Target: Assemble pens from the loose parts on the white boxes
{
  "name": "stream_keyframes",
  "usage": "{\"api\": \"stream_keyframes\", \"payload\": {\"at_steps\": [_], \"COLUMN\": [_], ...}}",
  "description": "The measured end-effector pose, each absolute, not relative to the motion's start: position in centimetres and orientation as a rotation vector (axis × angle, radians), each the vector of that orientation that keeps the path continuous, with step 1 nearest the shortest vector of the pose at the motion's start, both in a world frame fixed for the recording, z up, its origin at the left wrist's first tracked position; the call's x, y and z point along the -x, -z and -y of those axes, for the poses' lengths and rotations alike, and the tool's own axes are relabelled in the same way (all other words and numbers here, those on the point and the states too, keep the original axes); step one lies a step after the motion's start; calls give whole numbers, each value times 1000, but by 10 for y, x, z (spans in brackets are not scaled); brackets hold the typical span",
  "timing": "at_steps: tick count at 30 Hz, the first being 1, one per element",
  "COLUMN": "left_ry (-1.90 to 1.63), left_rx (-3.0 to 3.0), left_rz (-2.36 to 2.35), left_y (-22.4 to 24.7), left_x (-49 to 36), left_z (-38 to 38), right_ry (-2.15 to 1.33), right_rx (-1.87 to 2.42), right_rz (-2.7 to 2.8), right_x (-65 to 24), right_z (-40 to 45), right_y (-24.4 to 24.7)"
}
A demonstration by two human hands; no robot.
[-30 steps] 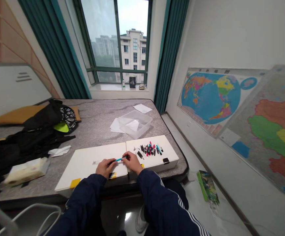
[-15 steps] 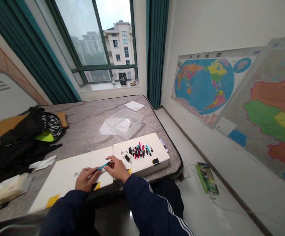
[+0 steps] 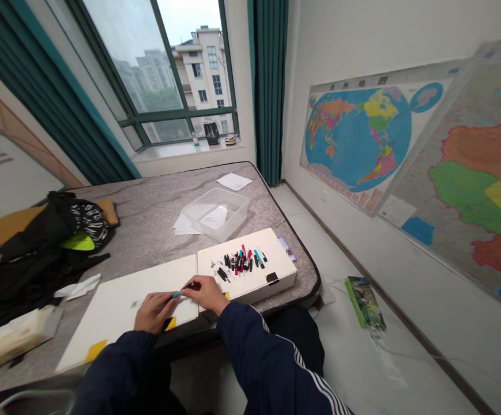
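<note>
A blue and black pen (image 3: 176, 294) is held between my two hands above the left white box (image 3: 120, 300). My left hand (image 3: 151, 312) pinches its lower left end. The fingers of my right hand (image 3: 204, 293) close on its dark upper right end, and they cover part of it. On the right white box (image 3: 282, 266), just beyond my right hand, lies a loose pile of black, red and blue pens and pen parts (image 3: 242, 260).
A clear plastic bin (image 3: 235, 222) and papers (image 3: 234, 181) lie farther back on the grey table (image 3: 146, 210). At the left are a black bag (image 3: 38, 230), a crumpled tissue (image 3: 77, 287) and a tissue pack (image 3: 21, 334). A phone is past the right box.
My right hand has moved slightly left along the pen, closer to my left hand, so less of the blue part shows. The camera view has shifted a little.
</note>
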State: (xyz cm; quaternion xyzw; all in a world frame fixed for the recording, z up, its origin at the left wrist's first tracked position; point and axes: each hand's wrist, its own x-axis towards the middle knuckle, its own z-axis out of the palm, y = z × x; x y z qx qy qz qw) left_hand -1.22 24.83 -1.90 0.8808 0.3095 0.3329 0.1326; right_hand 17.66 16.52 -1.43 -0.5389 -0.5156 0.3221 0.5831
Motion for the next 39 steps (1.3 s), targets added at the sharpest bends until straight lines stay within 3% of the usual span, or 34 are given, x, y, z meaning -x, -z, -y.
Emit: {"api": "stream_keyframes", "payload": {"at_steps": [21,30,39], "left_ry": [-964,-993,-952], "left_rx": [-2635,-2625,-2616], "left_rz": [-813,-804,-818], "left_y": [27,31,30], "left_x": [17,18,18], "left_z": [-256,-256,-258], "right_ry": [-820,-695,-831], "right_rx": [1142,1348,1204], "right_rz": [1203,1191,1233], "right_x": [-175,-169,-176], "right_z": [-170,-171,-172], "right_y": [16,15,15]}}
